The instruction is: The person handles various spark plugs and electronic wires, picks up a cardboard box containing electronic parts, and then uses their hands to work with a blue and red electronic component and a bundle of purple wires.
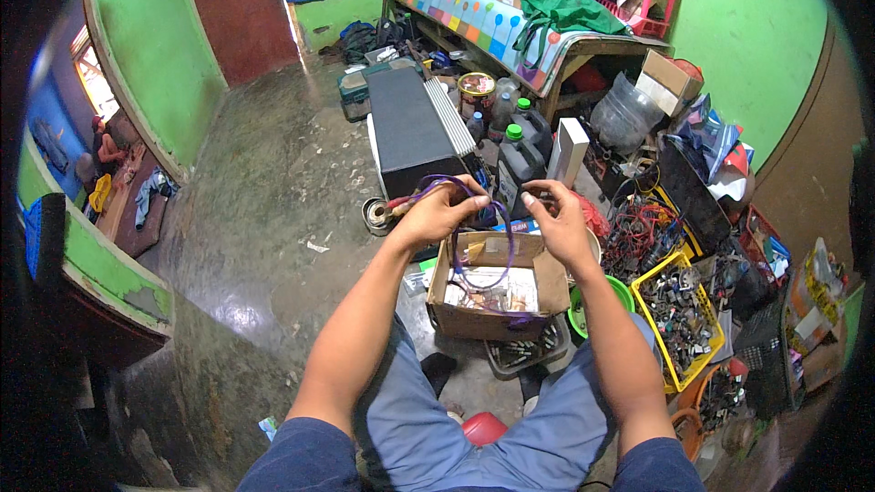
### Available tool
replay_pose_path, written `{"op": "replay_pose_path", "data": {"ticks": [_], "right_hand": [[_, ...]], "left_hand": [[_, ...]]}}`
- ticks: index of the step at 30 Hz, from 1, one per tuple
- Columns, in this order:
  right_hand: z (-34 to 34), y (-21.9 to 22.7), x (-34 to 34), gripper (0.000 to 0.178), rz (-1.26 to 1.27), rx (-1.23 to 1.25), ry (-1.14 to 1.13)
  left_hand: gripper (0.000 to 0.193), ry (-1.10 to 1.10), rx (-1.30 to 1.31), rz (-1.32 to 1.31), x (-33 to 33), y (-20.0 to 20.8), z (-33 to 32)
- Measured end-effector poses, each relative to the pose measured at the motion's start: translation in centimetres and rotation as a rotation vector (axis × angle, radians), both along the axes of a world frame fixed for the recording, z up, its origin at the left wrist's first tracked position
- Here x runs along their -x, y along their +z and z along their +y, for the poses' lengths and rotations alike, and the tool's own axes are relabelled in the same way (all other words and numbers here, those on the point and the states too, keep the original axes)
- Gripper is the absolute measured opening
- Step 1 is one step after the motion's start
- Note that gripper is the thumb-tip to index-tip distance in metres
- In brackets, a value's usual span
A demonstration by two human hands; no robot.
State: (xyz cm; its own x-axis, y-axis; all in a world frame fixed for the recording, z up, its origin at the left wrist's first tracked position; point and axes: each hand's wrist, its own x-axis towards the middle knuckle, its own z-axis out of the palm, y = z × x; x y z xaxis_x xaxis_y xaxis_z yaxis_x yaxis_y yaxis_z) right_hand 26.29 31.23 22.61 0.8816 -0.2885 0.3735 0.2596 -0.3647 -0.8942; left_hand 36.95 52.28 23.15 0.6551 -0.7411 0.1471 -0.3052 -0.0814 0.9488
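Left hand [439, 217] pinches a thin, looped purple cable [512, 244], its long axis hanging below and right of that grip, over an open brown cardboard box [474, 321]. Right hand [560, 217], fingertips parted, is just right of the loop.

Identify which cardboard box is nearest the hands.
The open brown box, just below the left hand and right hand; the others, such as the upper-right box near the green wall, sit farther off.
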Motion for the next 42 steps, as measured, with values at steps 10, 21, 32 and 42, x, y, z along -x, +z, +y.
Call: {"op": "replay_pose_path", "data": {"ticks": [10,21,32,42], "right_hand": [[2.0,0.2,0.1,0.021,-0.015,0.113,0.211],[1.4,0.9,1.1,0.015,-0.148,0.035,0.066],[1.9,0.3,1.4,0.020,-0.325,0.805,0.009],[1.3,-2.1,-0.7,0.044,-0.068,-0.039,0.192]], "left_hand": [[0.038,-0.093,-0.156,-0.104,1.5,-0.6,-1.5],[0.033,0.087,-0.048,0.144,1.1,0.4,-1.4],[0.031,0.073,0.215,0.440,-0.1,0.0,-0.9],[0.032,-0.130,0.294,0.464,0.9,1.1,-0.7]]}}
